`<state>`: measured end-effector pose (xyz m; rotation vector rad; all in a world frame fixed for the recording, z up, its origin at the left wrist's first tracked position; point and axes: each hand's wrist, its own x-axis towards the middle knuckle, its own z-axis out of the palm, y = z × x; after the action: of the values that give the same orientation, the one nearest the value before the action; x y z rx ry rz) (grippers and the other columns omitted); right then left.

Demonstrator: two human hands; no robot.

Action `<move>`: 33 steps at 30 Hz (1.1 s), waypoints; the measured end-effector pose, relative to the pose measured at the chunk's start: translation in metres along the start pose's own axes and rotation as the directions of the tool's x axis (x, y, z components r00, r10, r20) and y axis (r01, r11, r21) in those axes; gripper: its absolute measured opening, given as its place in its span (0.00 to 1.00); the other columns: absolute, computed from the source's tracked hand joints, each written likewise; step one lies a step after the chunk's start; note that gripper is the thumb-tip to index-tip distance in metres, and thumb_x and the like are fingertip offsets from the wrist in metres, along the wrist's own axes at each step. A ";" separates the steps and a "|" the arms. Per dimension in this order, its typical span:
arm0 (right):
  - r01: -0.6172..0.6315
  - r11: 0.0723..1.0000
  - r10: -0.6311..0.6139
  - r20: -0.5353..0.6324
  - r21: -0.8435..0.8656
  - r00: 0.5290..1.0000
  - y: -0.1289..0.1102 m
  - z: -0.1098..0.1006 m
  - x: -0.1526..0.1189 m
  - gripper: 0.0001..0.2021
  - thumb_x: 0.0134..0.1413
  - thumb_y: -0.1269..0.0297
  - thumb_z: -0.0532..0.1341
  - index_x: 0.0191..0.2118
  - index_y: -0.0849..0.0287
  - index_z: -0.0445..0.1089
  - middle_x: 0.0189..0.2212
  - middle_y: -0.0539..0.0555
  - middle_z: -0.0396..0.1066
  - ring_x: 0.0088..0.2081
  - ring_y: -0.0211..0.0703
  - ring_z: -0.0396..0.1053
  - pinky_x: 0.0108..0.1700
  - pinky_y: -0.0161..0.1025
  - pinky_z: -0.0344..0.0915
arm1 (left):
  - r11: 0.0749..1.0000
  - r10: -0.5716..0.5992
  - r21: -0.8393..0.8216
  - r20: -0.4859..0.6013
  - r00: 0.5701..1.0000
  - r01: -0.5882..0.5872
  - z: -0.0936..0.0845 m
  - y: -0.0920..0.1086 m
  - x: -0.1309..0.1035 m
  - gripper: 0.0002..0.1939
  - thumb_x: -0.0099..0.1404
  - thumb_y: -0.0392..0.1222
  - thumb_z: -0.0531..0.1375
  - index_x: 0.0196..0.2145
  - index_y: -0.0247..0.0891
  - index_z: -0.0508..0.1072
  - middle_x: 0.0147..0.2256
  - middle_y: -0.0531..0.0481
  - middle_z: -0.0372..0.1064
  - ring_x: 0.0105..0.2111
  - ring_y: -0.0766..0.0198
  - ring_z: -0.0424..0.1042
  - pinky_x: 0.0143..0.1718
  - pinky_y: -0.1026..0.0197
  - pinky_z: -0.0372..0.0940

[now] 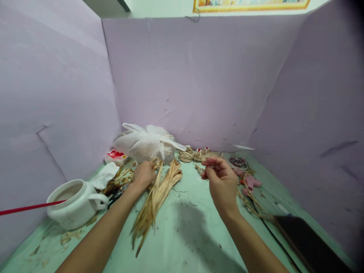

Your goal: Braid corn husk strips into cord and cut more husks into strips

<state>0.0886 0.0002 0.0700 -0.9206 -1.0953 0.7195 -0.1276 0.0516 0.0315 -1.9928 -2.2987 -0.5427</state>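
Observation:
My left hand point(144, 173) is curled closed at the upper left of a bundle of dried corn husks point(159, 191). A thin looped husk strip shows at its fingertips, which are partly hidden. Pale brown and frayed at the lower end, the bundle lies slantwise on the green tabletop. Over the table to the right, my right hand point(223, 182) is raised with fingers bent and thumb close to the index finger. Whether anything small is between them I cannot make out. Behind it lie round woven husk pieces point(185, 156).
A tied white plastic bag point(148, 143) stands at the back. On the left are a white pot point(72, 203) with a red stick, and a crumpled tissue point(105, 176). To the right lie a pink glue gun point(251, 182), a small bowl point(238, 163) and a dark phone-like slab point(308, 244).

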 end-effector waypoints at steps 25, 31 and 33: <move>-0.677 0.736 0.592 0.494 -0.009 0.636 0.000 0.001 -0.018 0.16 0.45 0.50 0.56 0.23 0.61 0.60 0.10 0.39 0.42 0.13 0.25 0.33 0.14 0.27 0.32 | 0.153 0.255 -0.917 0.397 0.882 0.369 -0.061 0.068 -0.065 0.21 0.45 0.43 0.64 0.37 0.32 0.67 0.17 0.57 0.59 0.13 0.78 0.49 0.14 0.71 0.41; -0.619 0.773 0.536 0.660 -0.135 0.526 0.005 0.010 -0.037 0.17 0.46 0.50 0.55 0.25 0.61 0.62 0.10 0.40 0.45 0.13 0.26 0.36 0.14 0.28 0.34 | -0.036 0.082 -0.935 0.348 0.934 0.352 -0.050 0.064 -0.056 0.09 0.43 0.37 0.61 0.20 0.33 0.63 0.12 0.62 0.46 0.11 0.80 0.43 0.13 0.71 0.35; -0.591 0.789 0.503 0.725 -0.164 0.470 0.006 0.007 -0.037 0.16 0.47 0.50 0.54 0.24 0.60 0.61 0.11 0.40 0.46 0.13 0.26 0.38 0.14 0.28 0.36 | -0.113 -0.018 -0.941 0.323 0.946 0.319 -0.057 0.052 -0.045 0.07 0.42 0.34 0.59 0.20 0.33 0.62 0.12 0.61 0.47 0.11 0.80 0.43 0.12 0.72 0.34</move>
<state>0.0707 -0.0267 0.0506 -0.8999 -1.4512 1.8215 -0.0807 -0.0026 0.0846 -1.9014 -2.3136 -3.1122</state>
